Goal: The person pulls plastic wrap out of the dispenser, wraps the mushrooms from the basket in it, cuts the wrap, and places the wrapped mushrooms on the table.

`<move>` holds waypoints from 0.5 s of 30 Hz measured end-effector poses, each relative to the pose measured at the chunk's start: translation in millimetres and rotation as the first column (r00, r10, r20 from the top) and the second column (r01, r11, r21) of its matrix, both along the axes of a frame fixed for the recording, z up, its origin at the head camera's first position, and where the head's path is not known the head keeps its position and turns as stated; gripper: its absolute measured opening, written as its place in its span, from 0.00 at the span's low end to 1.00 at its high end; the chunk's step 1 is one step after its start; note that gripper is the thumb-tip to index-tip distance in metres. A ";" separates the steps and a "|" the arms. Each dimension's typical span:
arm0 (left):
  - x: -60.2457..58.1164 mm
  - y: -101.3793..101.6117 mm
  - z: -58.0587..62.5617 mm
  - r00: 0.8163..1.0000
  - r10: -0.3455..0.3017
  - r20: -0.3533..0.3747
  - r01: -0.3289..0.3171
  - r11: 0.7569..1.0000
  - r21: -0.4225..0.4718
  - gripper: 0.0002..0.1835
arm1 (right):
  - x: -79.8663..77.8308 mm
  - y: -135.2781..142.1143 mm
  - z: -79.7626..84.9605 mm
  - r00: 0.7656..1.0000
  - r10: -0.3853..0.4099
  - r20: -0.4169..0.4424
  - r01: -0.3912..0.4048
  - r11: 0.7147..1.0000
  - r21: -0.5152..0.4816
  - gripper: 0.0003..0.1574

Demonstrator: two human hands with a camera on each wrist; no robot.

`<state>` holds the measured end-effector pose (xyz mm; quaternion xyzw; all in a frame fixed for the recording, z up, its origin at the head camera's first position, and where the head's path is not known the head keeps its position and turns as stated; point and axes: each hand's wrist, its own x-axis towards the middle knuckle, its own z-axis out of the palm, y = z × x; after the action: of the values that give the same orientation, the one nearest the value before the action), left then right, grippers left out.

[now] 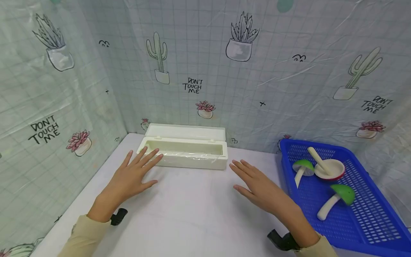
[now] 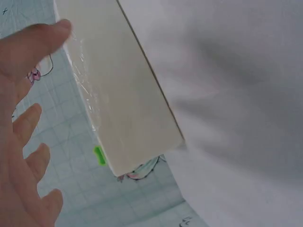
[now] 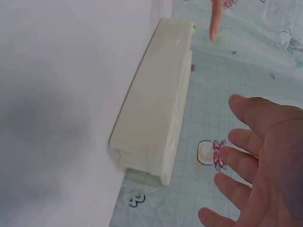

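A long white box (image 1: 192, 162) lies on the white tabletop near the back wall, its lid (image 1: 186, 132) tipped back and its inside showing. My left hand (image 1: 128, 180) hovers with fingers spread, its fingertips overlapping the box's left end in the head view. Beyond the box's right end, my right hand (image 1: 261, 187) reaches forward, palm down, with straight fingers. Neither hand holds anything. In the left wrist view a small bright green piece (image 2: 99, 155) shows at the box's edge. The right wrist view shows the box's long front side and right end.
A blue basket (image 1: 359, 228) stands at the right, beside my right forearm. Inside are two green-capped toy mushrooms (image 1: 345, 194) and a red-edged one (image 1: 332, 167) with its stem up. Patterned plastic sheeting (image 1: 205, 64) closes off the back and left sides.
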<state>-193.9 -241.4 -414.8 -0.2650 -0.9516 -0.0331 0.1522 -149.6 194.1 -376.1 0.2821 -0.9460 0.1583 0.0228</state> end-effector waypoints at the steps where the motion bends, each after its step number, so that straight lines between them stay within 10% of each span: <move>1: -1.6 -3.0 -0.9 1.000 -0.008 -0.006 0.008 1.000 0.003 0.47 | -2.4 -3.1 -1.0 1.000 0.006 -0.004 -0.006 1.000 -0.010 0.41; 15: -45.6 -26.9 -8.2 0.988 -0.146 -0.050 0.154 0.950 0.270 0.48 | -56.8 -35.2 -19.6 0.998 0.057 -0.028 -0.059 0.993 -0.101 0.36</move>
<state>-239.4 -268.3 -423.0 -0.3134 -0.9127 -0.1717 0.1984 -206.4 158.9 -395.7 0.3100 -0.9277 0.2032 0.0445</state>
